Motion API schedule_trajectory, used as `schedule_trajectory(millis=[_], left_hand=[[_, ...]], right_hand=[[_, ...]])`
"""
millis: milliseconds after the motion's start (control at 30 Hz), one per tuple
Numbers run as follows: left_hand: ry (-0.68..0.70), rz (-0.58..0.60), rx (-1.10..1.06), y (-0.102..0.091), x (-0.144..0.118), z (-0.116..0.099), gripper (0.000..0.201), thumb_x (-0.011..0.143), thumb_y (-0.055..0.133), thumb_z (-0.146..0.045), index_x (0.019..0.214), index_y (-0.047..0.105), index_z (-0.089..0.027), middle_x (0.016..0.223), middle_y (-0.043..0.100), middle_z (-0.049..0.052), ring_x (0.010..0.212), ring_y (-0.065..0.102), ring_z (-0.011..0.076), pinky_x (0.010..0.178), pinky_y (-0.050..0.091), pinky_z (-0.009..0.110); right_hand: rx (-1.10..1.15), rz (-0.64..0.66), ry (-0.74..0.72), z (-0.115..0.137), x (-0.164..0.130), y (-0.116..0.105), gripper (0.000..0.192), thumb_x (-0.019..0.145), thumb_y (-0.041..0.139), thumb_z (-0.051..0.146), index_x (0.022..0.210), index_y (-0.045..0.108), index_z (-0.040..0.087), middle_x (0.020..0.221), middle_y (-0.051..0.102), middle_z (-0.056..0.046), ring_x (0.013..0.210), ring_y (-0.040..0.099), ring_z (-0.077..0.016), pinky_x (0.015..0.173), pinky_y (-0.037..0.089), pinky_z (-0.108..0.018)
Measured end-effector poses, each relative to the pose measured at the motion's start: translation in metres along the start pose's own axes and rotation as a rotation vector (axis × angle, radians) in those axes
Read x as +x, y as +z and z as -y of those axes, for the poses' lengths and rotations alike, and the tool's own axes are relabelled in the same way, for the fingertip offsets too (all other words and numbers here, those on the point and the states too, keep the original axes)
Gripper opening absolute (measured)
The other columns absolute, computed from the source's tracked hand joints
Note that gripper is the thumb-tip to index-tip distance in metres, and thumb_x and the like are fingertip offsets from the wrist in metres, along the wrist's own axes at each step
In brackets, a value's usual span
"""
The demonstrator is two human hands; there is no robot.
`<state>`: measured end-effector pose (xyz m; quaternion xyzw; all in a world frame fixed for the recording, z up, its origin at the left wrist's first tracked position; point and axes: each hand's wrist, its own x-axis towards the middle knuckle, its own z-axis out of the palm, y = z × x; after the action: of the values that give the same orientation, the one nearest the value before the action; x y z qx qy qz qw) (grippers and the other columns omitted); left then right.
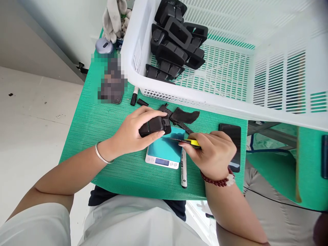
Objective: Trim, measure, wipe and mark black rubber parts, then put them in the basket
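The left hand [130, 128] pinches a black plastic part [153, 125] between thumb and fingers, above the far left area of a small digital scale [166, 150]. Beyond the scale lies a curved black piece [186, 115], and along its right edge a white marker [183, 172]. The right hand [215, 150] is closed around a yellow-and-black knife [192, 142], blade pointing left, its tip near the part. A dark phone [235, 143] lies partly behind that hand. Farther back, a white basket [230, 111] reaching the right edge holds similar black parts [170, 54].
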<state>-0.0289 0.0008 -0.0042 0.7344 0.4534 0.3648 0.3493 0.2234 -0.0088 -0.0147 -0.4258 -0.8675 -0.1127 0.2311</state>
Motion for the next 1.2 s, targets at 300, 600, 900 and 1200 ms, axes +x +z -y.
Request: schedule_trajectory(millis=[300,600,900,1200], left_hand=[[0.065,-0.130,0.017,-0.0022,-0.0028,0.0081,0.045,0.079,0.065,-0.064,0.082,0.051,-0.020,0.086,0.072,0.006,0.078,0.068,0.0188,0.065,0.048,0.029],[0.187,-0.202,0.080,0.0005,-0.0026,0.0065,0.033,0.081,0.067,-0.047,0.075,0.049,-0.020,0.077,0.072,0.004,0.067,0.067,0.0148,0.058,0.047,0.025],[0.169,-0.138,-0.080,-0.0013,-0.0007,0.0068,0.030,0.078,0.071,-0.041,0.076,0.052,-0.019,0.078,0.073,0.005,0.065,0.066,0.0141,0.058,0.049,0.024],[0.071,-0.028,-0.252,-0.0025,0.0005,0.0063,0.028,0.077,0.071,-0.039,0.073,0.052,-0.019,0.077,0.073,0.006,0.072,0.069,0.0175,0.061,0.050,0.026]], right_hand=[[-0.068,-0.003,0.082,-0.0015,-0.0016,-0.0004,0.036,0.088,0.065,0.049,0.069,0.061,0.018,0.049,0.057,0.002,0.048,0.049,-0.0113,0.057,0.034,-0.028],[0.030,0.014,-0.009,0.0074,0.0025,-0.0024,0.031,0.089,0.065,0.042,0.070,0.060,0.018,0.054,0.063,0.002,0.049,0.052,-0.0108,0.059,0.036,-0.027],[0.133,0.027,-0.049,0.0047,0.0014,-0.0047,0.033,0.091,0.063,0.043,0.070,0.060,0.018,0.055,0.064,0.001,0.048,0.053,-0.0109,0.058,0.036,-0.028],[0.186,0.014,-0.063,0.0036,0.0013,-0.0053,0.035,0.092,0.060,0.045,0.069,0.060,0.018,0.055,0.065,0.001,0.048,0.054,-0.0109,0.058,0.037,-0.027]])
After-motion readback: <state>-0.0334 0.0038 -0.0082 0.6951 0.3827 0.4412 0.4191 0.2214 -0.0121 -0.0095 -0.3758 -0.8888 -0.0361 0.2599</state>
